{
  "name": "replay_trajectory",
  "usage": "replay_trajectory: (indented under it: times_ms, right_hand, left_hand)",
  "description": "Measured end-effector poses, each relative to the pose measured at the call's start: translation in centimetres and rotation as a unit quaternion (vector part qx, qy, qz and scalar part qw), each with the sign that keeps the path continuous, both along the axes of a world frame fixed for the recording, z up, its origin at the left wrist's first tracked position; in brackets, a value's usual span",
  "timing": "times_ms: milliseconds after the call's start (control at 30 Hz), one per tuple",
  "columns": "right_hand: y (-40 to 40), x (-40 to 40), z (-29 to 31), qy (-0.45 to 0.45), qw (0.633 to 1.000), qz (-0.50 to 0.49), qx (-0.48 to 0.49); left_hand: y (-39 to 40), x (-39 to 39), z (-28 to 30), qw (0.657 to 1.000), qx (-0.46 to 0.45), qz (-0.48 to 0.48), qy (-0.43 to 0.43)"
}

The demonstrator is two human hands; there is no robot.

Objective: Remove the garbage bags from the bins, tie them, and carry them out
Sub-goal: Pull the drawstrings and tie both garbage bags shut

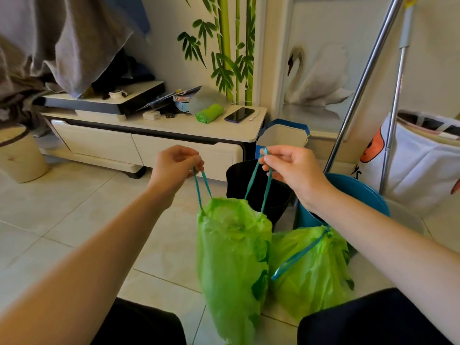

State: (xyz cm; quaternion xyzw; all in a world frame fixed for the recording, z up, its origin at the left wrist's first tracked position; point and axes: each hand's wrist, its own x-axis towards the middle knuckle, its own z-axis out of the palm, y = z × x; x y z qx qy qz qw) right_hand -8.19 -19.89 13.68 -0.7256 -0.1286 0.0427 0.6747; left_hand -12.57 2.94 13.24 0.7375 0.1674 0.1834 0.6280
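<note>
A green garbage bag (231, 260) hangs in front of me by two teal drawstring loops. My left hand (174, 165) pinches the left drawstring loop (202, 185) and my right hand (291, 165) pinches the right drawstring loop (258, 180). The bag's mouth is gathered but still a little open. Behind it stands a black bin (256, 190) with no bag in it. A second green bag (311, 267) sits on the floor to the right, its teal string pulled tight. A blue bin (353, 192) shows behind my right forearm.
A low white cabinet (159, 135) at the back holds a roll of green bags (209, 113) and a phone (239, 114). Metal mop poles (361, 90) lean at the right beside a white laundry bag (420, 165). A beige stool (20, 155) stands at left on the tiled floor.
</note>
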Motion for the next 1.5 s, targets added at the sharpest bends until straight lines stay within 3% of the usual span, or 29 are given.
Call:
replay_trajectory:
  times_ms: [133, 300, 467, 734, 1034, 1167, 1234, 1334, 1434, 1500]
  right_hand:
    - [0.5, -0.1, 0.7, -0.003, 1.000, 0.008, 0.024]
    - [1.7, 0.1, 0.9, 0.005, 0.999, 0.042, -0.001]
    - [2.1, 0.7, 2.5, -0.029, 0.999, 0.010, 0.044]
    - [2.9, 0.5, 2.6, -0.073, 0.997, -0.004, 0.026]
    - [3.5, -0.1, 2.2, -0.064, 0.997, 0.028, -0.038]
    - [3.6, -0.2, 2.1, -0.051, 0.996, 0.027, -0.061]
    - [3.7, -0.3, 2.0, -0.017, 0.999, 0.028, -0.037]
    - [3.7, -0.3, 2.2, 0.069, 0.996, 0.041, 0.026]
    - [3.5, -0.3, 2.4, 0.078, 0.995, 0.049, 0.032]
    - [3.3, -0.4, 2.4, 0.044, 0.998, 0.048, 0.012]
  left_hand:
    - [-1.7, -0.8, 2.2, 0.994, -0.032, -0.028, -0.096]
    - [-2.6, -1.2, 2.3, 0.991, 0.040, -0.120, -0.044]
    - [-3.0, -0.7, 3.9, 0.990, 0.027, -0.058, -0.129]
    - [-3.6, -0.6, 3.9, 0.986, 0.049, -0.102, -0.127]
    - [-4.4, -0.5, 2.9, 0.969, 0.151, -0.165, -0.104]
    - [-4.3, -0.7, 2.6, 0.932, 0.298, -0.171, -0.112]
    - [-4.4, -0.9, 2.5, 0.915, 0.351, -0.155, -0.126]
    - [-4.3, -0.9, 2.2, 0.920, 0.342, -0.112, -0.155]
    - [-3.6, -0.2, 1.0, 0.948, 0.286, -0.089, -0.106]
    - [-3.1, 0.3, -0.9, 0.951, 0.257, -0.172, -0.018]
